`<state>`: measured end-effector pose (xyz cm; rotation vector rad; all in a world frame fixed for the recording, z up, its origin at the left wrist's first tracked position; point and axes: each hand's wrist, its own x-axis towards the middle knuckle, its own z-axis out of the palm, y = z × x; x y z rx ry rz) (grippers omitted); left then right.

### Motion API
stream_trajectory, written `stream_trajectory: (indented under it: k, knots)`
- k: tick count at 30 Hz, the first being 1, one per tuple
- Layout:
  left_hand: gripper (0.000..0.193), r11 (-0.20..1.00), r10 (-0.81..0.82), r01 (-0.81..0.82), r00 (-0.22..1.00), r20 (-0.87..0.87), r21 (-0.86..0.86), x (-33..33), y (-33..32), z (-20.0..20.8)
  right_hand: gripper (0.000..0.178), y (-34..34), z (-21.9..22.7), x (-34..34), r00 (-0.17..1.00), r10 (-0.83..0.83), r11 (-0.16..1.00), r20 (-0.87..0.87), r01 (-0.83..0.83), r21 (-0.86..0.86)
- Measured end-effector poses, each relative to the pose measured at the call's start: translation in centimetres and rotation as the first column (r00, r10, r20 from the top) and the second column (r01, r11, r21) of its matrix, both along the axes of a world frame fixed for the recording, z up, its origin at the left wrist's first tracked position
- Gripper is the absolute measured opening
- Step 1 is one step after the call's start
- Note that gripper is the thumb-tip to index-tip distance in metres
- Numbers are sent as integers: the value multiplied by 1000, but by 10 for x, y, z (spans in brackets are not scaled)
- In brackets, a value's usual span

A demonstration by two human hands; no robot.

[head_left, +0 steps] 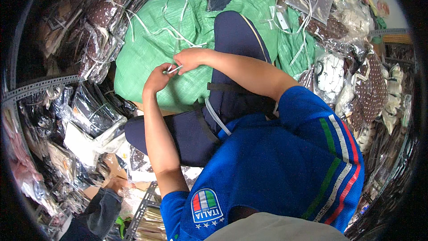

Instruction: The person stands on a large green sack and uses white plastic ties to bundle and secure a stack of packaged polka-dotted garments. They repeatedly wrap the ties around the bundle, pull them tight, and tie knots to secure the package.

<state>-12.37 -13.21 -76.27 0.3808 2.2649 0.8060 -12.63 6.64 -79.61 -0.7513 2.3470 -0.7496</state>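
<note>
A large green woven sack [147, 49] bulges in front of my knees. Over its near part, my left hand [158, 79] and my right hand [191, 60] meet, fingers pinched close together. Between them runs a thin white string [174, 69], gripped at both ends by my fingertips. More white plastic twine [183, 40] lies loose across the sack, just beyond my right hand. The finger details are small, so the exact loop of the string cannot be made out.
My dark-trousered knee [236, 31] presses beside the sack. Plastic-wrapped garments [100, 13] are piled left, with more brown dotted packs [370, 85] at right. A perforated metal rail [42, 88] crosses the left side. At lower left shows a dark cloth-covered limb [100, 209].
</note>
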Motion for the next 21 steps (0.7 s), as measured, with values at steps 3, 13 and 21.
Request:
stream_trajectory:
  k: [3, 13, 21]
  knots:
    - [27, 999, 10, -8, 999, -37, 54, -2, 0, 5, 49, 1, 7, 4, 1000, 19, 999, 13, -19, 36]
    - [34, 992, 28, -32, 999, 33, 121, -2, -4, -4, 50, 1, 11, 7, 1000, 22, 994, 13, -23, 107]
    - [43, 995, 22, -30, 997, 75, 100, -2, -2, -1, 52, 5, 17, 9, 999, 27, 997, 30, -29, 70]
